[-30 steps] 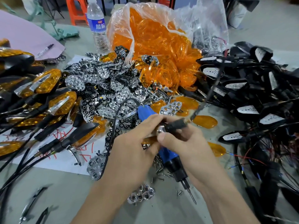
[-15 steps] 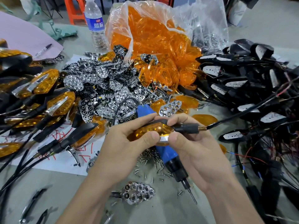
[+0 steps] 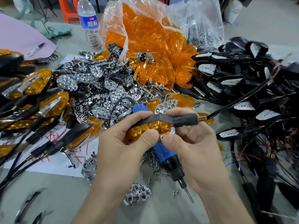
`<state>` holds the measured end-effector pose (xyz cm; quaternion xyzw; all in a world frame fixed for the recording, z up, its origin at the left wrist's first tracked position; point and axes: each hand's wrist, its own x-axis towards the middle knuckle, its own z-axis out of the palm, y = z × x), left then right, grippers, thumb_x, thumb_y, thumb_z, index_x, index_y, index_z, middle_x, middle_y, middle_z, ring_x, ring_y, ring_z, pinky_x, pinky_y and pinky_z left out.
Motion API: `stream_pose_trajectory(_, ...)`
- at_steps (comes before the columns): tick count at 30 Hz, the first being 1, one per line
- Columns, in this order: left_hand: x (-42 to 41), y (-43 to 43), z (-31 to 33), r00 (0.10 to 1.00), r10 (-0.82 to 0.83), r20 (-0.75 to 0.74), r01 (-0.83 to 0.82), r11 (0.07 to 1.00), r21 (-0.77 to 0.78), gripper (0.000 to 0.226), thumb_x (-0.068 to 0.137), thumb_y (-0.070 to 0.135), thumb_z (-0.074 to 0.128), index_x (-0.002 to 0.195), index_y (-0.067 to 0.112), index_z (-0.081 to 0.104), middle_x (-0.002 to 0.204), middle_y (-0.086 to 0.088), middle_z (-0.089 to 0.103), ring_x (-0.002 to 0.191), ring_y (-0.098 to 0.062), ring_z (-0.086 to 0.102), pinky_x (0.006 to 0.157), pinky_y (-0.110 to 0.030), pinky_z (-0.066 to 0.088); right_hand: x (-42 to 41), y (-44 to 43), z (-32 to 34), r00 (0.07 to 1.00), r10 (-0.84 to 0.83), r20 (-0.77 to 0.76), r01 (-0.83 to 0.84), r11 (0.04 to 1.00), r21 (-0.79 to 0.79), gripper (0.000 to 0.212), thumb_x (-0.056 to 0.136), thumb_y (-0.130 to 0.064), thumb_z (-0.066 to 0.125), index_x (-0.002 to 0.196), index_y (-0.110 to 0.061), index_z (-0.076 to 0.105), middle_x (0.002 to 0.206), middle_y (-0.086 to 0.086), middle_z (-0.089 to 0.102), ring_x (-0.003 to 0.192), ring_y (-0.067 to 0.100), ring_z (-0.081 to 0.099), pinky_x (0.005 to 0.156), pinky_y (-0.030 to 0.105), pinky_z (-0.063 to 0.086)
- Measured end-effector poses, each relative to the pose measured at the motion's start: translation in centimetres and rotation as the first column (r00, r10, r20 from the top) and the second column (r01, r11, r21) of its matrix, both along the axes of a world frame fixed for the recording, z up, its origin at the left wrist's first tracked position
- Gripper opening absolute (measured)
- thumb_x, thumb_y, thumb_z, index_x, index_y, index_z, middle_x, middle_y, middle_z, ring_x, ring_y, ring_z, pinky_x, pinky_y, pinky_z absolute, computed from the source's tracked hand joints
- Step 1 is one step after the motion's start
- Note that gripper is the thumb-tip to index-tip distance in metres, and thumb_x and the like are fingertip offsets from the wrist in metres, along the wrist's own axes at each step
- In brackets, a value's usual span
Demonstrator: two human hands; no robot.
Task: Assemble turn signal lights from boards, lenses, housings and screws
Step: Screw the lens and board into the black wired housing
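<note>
Both hands hold one turn signal light point(image 3: 155, 126) above the table: a black housing with an orange lens facing me and a black stalk with a wire running off to the right. My left hand point(image 3: 123, 143) grips its left end, thumb pressed on the lens. My right hand point(image 3: 192, 143) holds the stalk end, thumb by the chrome edge. A blue electric screwdriver point(image 3: 166, 157) lies on the table under the hands, tip toward me. Loose screws point(image 3: 155, 167) are scattered around it.
A heap of chrome reflector boards point(image 3: 100, 88) fills the middle. An open bag of orange lenses point(image 3: 153, 39) stands behind it. Black wired housings point(image 3: 242, 88) pile up at the right, finished lights point(image 3: 48, 101) at the left. A water bottle point(image 3: 89, 23) stands at the back.
The light has been turned in my hands from its stalk end toward me to lens-side facing me, held level. Its wire has swung out to the right.
</note>
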<state>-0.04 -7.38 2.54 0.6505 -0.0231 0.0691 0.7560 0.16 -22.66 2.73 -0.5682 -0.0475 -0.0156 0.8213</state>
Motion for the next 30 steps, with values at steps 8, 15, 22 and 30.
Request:
stream_pose_trajectory(8, -0.2, 0.5, 1.0, 0.971, -0.219, 0.098, 0.200, 0.964, 0.174, 0.030, 0.089, 0.039, 0.072, 0.118, 0.035, 0.077, 0.111, 0.006, 0.078, 0.101, -0.010, 0.074, 0.084, -0.017, 0.054, 0.6, -0.8, 1.2, 0.990, 0.125, 0.069, -0.126, 0.992, 0.011, 0.059, 0.072, -0.024, 0.089, 0.115, 0.007, 0.063, 0.097, 0.017, 0.078, 0.090, 0.033, 0.075, 0.082, 0.043, 0.060)
stream_pose_trajectory(15, -0.2, 0.0, 0.3, 0.972, -0.144, 0.187, 0.107, 0.976, 0.191, 0.029, 0.088, 0.022, 0.072, 0.107, 0.042, 0.080, 0.102, 0.013, 0.080, 0.093, -0.006, 0.076, 0.079, -0.018, 0.058, 0.6, -0.6, -0.1, 0.992, 0.128, 0.020, -0.129, 0.992, 0.006, 0.060, 0.067, -0.018, 0.085, 0.114, 0.009, 0.062, 0.096, 0.027, 0.075, 0.091, 0.042, 0.071, 0.085, 0.059, 0.057)
stream_pose_trajectory(22, 1.3, 0.9, -2.3, 0.983, -0.181, -0.011, 0.181, 0.983, -0.036, 0.025, 0.089, 0.026, 0.073, 0.112, 0.021, 0.081, 0.108, -0.010, 0.079, 0.100, -0.030, 0.077, 0.086, -0.035, 0.061, 1.2, 0.4, -1.0, 0.996, 0.070, -0.064, -0.082, 0.972, -0.220, 0.030, 0.079, -0.010, 0.081, 0.100, -0.030, 0.072, 0.094, 0.009, 0.079, 0.090, 0.024, 0.076, 0.081, 0.032, 0.060)
stream_pose_trajectory(30, 0.8, -0.4, -2.8, 0.996, -0.080, 0.044, 0.085, 0.991, -0.108, 0.038, 0.089, 0.033, 0.074, 0.123, 0.015, 0.075, 0.118, -0.012, 0.076, 0.114, -0.034, 0.071, 0.102, -0.055, 0.053, 0.5, 0.5, -1.3, 0.992, 0.126, -0.010, -0.126, 0.989, -0.074, 0.029, 0.093, -0.022, 0.070, 0.121, -0.026, 0.065, 0.116, 0.011, 0.074, 0.118, 0.037, 0.066, 0.106, 0.052, 0.051)
